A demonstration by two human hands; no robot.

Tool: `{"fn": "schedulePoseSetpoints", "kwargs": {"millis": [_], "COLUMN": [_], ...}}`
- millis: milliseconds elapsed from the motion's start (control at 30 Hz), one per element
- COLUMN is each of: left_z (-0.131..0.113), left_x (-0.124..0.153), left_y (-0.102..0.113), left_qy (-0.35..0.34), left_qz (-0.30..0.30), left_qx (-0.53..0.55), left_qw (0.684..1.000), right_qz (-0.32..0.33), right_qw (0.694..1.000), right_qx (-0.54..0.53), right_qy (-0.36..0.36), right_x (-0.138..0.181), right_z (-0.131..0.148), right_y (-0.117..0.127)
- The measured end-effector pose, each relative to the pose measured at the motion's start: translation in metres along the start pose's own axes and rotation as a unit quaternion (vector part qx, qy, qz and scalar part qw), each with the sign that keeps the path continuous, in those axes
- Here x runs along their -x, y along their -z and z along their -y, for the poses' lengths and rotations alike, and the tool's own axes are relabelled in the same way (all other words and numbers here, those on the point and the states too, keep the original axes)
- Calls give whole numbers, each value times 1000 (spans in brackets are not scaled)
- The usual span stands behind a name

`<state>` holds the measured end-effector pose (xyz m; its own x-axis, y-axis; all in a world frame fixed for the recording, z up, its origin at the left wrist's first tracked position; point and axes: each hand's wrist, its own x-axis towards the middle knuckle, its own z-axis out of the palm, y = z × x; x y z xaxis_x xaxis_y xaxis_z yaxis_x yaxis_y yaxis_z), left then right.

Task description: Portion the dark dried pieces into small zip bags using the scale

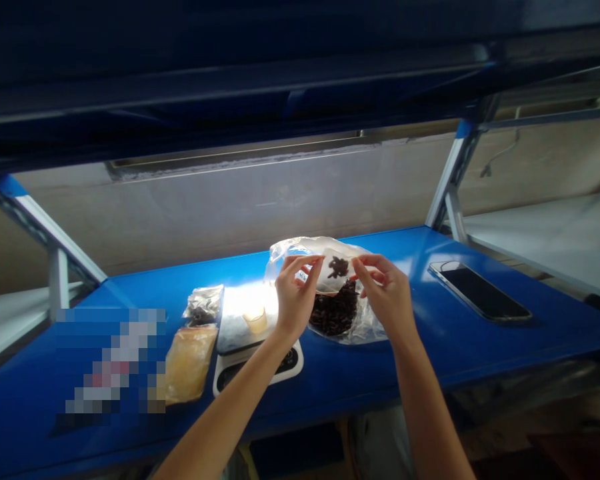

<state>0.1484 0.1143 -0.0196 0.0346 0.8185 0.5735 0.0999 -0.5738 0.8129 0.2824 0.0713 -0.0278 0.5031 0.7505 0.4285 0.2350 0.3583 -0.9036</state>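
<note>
Between my two hands, a small thin white bag or sheet (330,277) is stretched out, with a clump of dark dried pieces (338,267) in or on it. My left hand (298,293) pinches its left edge. The fingertips of my right hand (384,285) are closed on its right edge. Just below and behind it lies a clear plastic bag (300,244) holding many dark dried bits (334,313). Left of my left hand, a white kitchen scale (293,370) carries a small yellowish cup (255,321).
On the blue shelf (430,363), a phone (480,291) lies to the right. Left of the scale are a small clear packet (203,305) with dark contents and a yellowish packet (190,363). A blurred patch covers something farther left. Metal posts (447,177) support an overhead shelf (290,67).
</note>
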Motion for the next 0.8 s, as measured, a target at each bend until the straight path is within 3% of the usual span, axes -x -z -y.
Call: {"fn": "schedulePoseSetpoints", "kwargs": {"millis": [200,333,500,633,800], "left_z": [-1,-1,-3,-4,-1], "left_x": [-2,-2,4,4,1], "left_y": [0,1,-1,-1,-1], "left_qy": [24,31,9,-11,8], "left_qz": [12,2,23,-45,43], "left_qx": [13,12,12,19,48], "left_qw": [1000,999,1000,999,998], "right_qz": [6,-29,48,-47,-33], "right_qw": [1000,999,994,996,995], "right_qx": [7,31,72,49,71], "right_qy": [8,33,65,51,57], "right_x": [1,3,8,13,12], "right_z": [0,3,8,9,9], "right_y": [-3,-3,-11,-20,-16]}}
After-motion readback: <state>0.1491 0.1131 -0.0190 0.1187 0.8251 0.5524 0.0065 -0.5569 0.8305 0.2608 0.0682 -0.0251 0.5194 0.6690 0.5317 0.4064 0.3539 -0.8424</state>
